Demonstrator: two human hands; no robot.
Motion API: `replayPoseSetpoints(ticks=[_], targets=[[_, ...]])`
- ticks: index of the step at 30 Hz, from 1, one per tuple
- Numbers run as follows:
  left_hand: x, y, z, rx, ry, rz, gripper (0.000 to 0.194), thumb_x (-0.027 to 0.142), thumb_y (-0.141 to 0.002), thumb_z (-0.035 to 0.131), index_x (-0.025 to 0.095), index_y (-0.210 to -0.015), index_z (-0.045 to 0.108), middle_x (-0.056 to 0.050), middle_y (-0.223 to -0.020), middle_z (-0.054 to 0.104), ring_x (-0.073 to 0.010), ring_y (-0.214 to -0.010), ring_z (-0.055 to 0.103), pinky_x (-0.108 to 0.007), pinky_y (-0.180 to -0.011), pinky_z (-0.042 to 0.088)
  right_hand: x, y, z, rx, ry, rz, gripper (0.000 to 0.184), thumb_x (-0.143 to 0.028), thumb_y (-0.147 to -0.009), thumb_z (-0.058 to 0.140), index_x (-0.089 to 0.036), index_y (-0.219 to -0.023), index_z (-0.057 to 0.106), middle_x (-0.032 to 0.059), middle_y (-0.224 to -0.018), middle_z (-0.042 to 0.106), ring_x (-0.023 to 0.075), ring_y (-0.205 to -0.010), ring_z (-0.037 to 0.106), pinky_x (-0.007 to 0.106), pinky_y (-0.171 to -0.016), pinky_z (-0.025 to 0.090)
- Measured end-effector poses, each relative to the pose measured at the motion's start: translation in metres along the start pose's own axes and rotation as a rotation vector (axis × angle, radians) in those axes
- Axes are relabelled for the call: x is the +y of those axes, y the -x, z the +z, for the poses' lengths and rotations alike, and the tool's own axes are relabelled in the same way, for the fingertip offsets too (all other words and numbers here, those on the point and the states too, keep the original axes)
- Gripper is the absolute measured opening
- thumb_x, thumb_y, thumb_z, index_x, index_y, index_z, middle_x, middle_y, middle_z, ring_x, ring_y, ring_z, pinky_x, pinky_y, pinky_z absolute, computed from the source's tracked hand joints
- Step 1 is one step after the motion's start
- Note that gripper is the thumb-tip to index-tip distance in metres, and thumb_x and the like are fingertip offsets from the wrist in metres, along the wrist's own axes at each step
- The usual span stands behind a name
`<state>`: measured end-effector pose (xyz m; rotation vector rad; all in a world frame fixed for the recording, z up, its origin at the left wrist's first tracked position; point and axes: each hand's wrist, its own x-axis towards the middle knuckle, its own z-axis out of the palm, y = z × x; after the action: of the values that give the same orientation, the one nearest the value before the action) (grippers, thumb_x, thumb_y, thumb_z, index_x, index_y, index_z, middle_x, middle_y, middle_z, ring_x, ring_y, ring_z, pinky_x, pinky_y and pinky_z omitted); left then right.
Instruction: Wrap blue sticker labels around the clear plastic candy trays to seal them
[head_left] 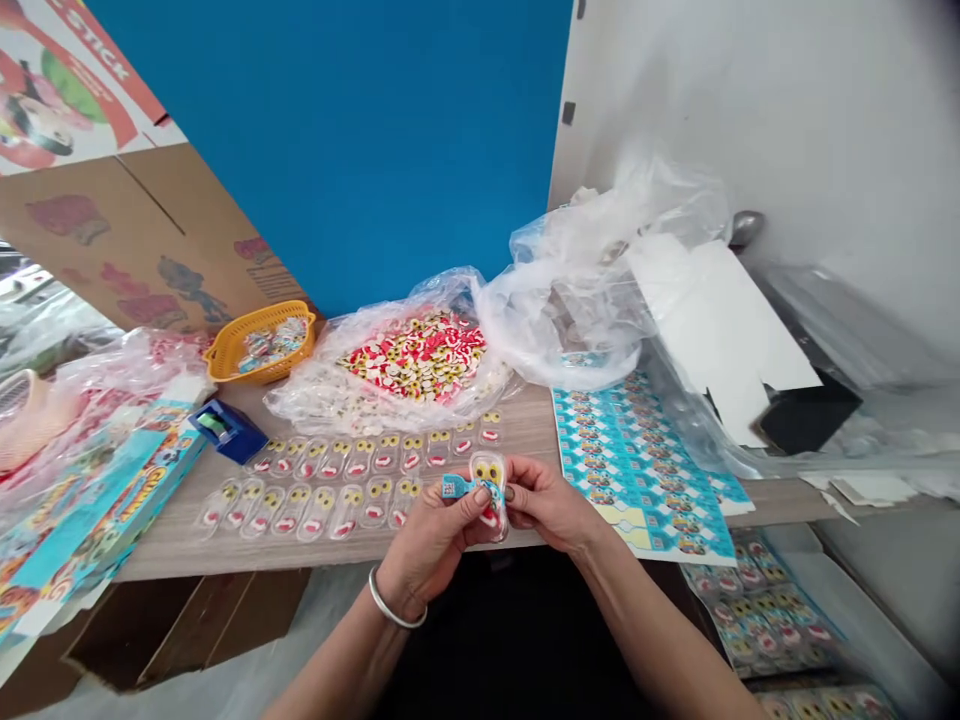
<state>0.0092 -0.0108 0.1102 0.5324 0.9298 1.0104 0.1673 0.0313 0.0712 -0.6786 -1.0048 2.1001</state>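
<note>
Over the table's front edge, both hands hold a small clear plastic case [488,468] with yellow eye pieces and a red-and-white mouth piece inside. A blue printed sticker [454,486] lies against the case and sticks out to the left. My left hand [442,540] has its thumb pressed on the sticker and the case front; a bracelet circles this wrist. From the other side, my right hand [544,500] pinches the case's right edge. Rows of similar filled clear cases [322,505] lie to the left. Right of my hands is a sheet of blue stickers [600,450].
Behind the rows sits an open plastic bag [420,360] of loose red, white and yellow pieces. A yellow basket [262,340], a blue tape dispenser [229,430] and a large carton [135,230] stand left. Crumpled plastic [577,300] and a white box [727,320] are at right.
</note>
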Motion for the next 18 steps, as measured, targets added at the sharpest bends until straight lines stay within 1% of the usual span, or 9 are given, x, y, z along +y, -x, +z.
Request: replayPoseSetpoints(ticks=[4, 6, 7, 9, 11, 12, 13, 15, 18], targets=[[-0.002, -0.003, -0.001, -0.077, -0.04, -0.081, 0.031, 0.037, -0.07, 0.083, 0.013, -0.082, 0.068, -0.003, -0.069, 0.068, -0.0121, -0.057, 0.063, -0.028, -0.059, 0.057, 0.006, -0.005, -0.007, -0.086, -0.053, 0.08, 0.048, -0.05, -0.062, 0.086, -0.02, -0.082, 0.055, -0.0076, -0.06, 0.052, 0.003, -0.043, 0.031, 0.018, -0.04, 0.017], [-0.006, -0.008, -0.005, -0.016, -0.046, -0.056, 0.031, 0.036, -0.07, 0.083, 0.014, -0.082, 0.066, -0.003, -0.07, 0.068, -0.0124, -0.06, 0.064, -0.027, -0.061, 0.057, 0.007, -0.009, -0.009, -0.087, -0.036, 0.126, 0.048, -0.052, -0.064, 0.084, -0.02, -0.082, 0.054, -0.0078, -0.058, 0.052, 0.0033, -0.041, 0.03, 0.018, -0.038, 0.016], [-0.009, -0.011, -0.007, 0.049, -0.04, -0.022, 0.031, 0.034, -0.069, 0.084, 0.015, -0.084, 0.065, -0.002, -0.072, 0.069, -0.0126, -0.063, 0.065, -0.026, -0.062, 0.056, 0.007, -0.012, -0.01, -0.042, 0.003, 0.123, 0.046, -0.053, -0.065, 0.082, -0.02, -0.081, 0.054, -0.0076, -0.057, 0.052, 0.0038, -0.041, 0.031, 0.018, -0.038, 0.018], [-0.015, -0.019, -0.011, 0.208, -0.009, 0.06, 0.036, 0.033, -0.065, 0.086, 0.017, -0.086, 0.062, -0.001, -0.076, 0.07, -0.013, -0.066, 0.065, -0.026, -0.062, 0.056, 0.007, -0.015, -0.01, 0.126, 0.119, 0.054, 0.043, -0.055, -0.068, 0.079, -0.02, -0.08, 0.057, -0.0059, -0.058, 0.054, 0.0062, -0.043, 0.039, 0.019, -0.04, 0.027], [-0.022, -0.026, -0.012, 0.346, 0.019, 0.128, 0.041, 0.032, -0.061, 0.088, 0.018, -0.086, 0.059, 0.0, -0.08, 0.07, -0.0133, -0.068, 0.065, -0.027, -0.062, 0.056, 0.008, -0.016, -0.009, 0.316, 0.228, -0.06, 0.039, -0.055, -0.075, 0.072, -0.019, -0.085, 0.061, -0.0019, -0.068, 0.061, 0.01, -0.054, 0.052, 0.022, -0.048, 0.038], [-0.024, -0.029, -0.012, 0.384, 0.023, 0.15, 0.042, 0.033, -0.06, 0.089, 0.019, -0.086, 0.058, 0.0, -0.081, 0.07, -0.0135, -0.068, 0.065, -0.027, -0.062, 0.056, 0.009, -0.015, -0.008, 0.373, 0.275, -0.113, 0.037, -0.054, -0.078, 0.069, -0.019, -0.088, 0.063, 0.0001, -0.075, 0.065, 0.0119, -0.062, 0.056, 0.023, -0.055, 0.043], [-0.026, -0.031, -0.011, 0.395, 0.018, 0.162, 0.042, 0.034, -0.061, 0.088, 0.019, -0.087, 0.058, 0.0, -0.081, 0.07, -0.0139, -0.07, 0.065, -0.028, -0.062, 0.056, 0.011, -0.014, -0.007, 0.396, 0.322, -0.159, 0.035, -0.052, -0.08, 0.068, -0.019, -0.091, 0.064, 0.0015, -0.081, 0.066, 0.0136, -0.069, 0.059, 0.025, -0.061, 0.045], [-0.028, -0.031, -0.009, 0.364, -0.015, 0.159, 0.039, 0.036, -0.064, 0.086, 0.019, -0.088, 0.06, -0.001, -0.082, 0.069, -0.015, -0.073, 0.065, -0.028, -0.063, 0.056, 0.014, -0.012, -0.006, 0.393, 0.428, -0.232, 0.029, -0.047, -0.082, 0.067, -0.019, -0.09, 0.064, 0.0028, -0.085, 0.068, 0.0162, -0.077, 0.06, 0.028, -0.07, 0.047], [-0.026, -0.029, -0.007, 0.324, -0.052, 0.169, 0.034, 0.037, -0.07, 0.081, 0.018, -0.093, 0.064, -0.003, -0.089, 0.069, -0.0152, -0.08, 0.065, -0.028, -0.067, 0.055, 0.014, -0.008, -0.008, 0.43, 0.509, -0.278, 0.026, -0.045, -0.084, 0.065, -0.019, -0.085, 0.063, 0.0024, -0.081, 0.066, 0.0179, -0.076, 0.059, 0.03, -0.072, 0.046]])
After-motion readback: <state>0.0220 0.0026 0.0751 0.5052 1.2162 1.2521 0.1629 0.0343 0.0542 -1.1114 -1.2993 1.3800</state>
